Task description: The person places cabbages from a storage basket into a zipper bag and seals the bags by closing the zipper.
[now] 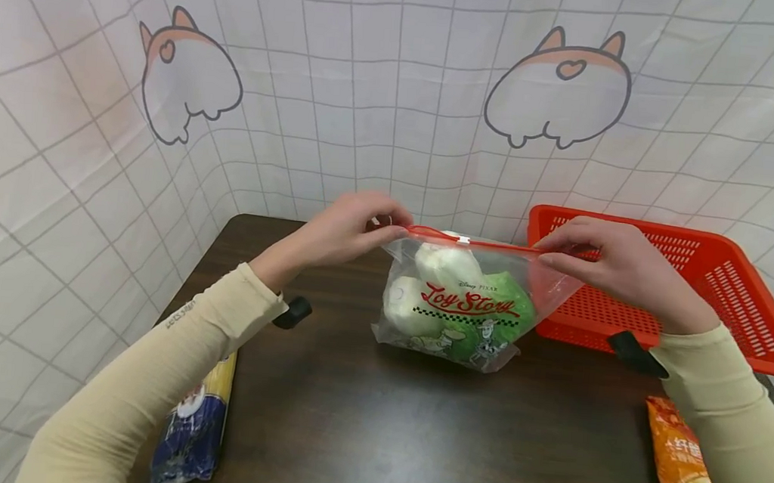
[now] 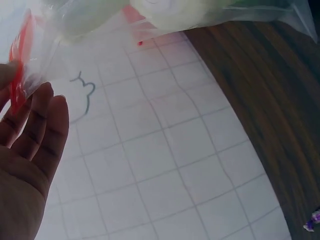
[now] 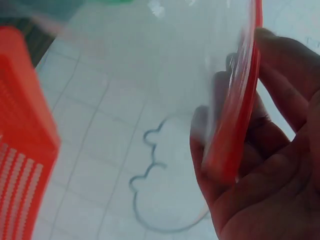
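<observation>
Head view: my left hand (image 1: 350,227) and right hand (image 1: 607,262) each pinch an end of the red zip strip (image 1: 472,241) of the zip bag (image 1: 460,300), which stands on the dark table (image 1: 373,422) beside the red basket (image 1: 717,290).

Left wrist view: my fingers (image 2: 42,125) pinch the strip (image 2: 20,65).

Right wrist view: my fingers (image 3: 225,140) grip the strip (image 3: 237,115).

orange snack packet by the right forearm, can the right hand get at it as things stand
Probably not at once: the right hand pinches the zip bag seal. The orange snack packet lies uncovered on the table, so once freed, likely yes.
</observation>
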Demonstrator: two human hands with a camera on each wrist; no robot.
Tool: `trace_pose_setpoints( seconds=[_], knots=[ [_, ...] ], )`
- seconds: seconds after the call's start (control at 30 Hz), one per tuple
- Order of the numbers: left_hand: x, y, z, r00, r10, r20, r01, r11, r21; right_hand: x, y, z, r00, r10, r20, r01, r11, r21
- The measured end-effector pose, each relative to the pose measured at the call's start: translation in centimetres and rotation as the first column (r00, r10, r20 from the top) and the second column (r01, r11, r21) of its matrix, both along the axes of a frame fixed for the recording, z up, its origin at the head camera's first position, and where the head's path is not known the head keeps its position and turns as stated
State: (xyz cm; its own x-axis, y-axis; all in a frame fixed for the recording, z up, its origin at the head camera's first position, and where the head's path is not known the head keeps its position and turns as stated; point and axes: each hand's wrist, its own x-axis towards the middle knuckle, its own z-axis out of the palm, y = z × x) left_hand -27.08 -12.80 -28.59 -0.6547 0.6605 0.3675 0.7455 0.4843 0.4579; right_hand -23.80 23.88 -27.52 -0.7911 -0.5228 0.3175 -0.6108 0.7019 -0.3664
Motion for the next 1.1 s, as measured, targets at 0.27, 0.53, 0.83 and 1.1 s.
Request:
trace_pose_setpoints(
  seconds=[0.27,0.53,0.83,1.1],
  knots=[
    [0.4,2.1,0.0,0.995,-0.073,-0.063,0.067,0.994,-0.091,-0.2,-2.8,0.3,0.998,0.056,-0.032,-0.057,0.998,-0.003],
    [0.9,2.8,-0.4,0.992,-0.11,-0.063,0.106,0.992,-0.061,0.0,-3.4,0.3,0.999,0.042,-0.029,-0.043,0.999,-0.008],
    [1.4,3.0,1.7,0.996,-0.059,-0.073,0.045,0.982,-0.185,0.1,-3.4,1.2,0.998,0.064,0.024,-0.063,0.997,-0.04],
    [0.6,2.9,0.2,0.998,-0.057,-0.023,0.054,0.992,-0.11,-0.6,-2.9,0.5,0.987,0.042,0.153,-0.035,0.998,-0.047]
  ],
)
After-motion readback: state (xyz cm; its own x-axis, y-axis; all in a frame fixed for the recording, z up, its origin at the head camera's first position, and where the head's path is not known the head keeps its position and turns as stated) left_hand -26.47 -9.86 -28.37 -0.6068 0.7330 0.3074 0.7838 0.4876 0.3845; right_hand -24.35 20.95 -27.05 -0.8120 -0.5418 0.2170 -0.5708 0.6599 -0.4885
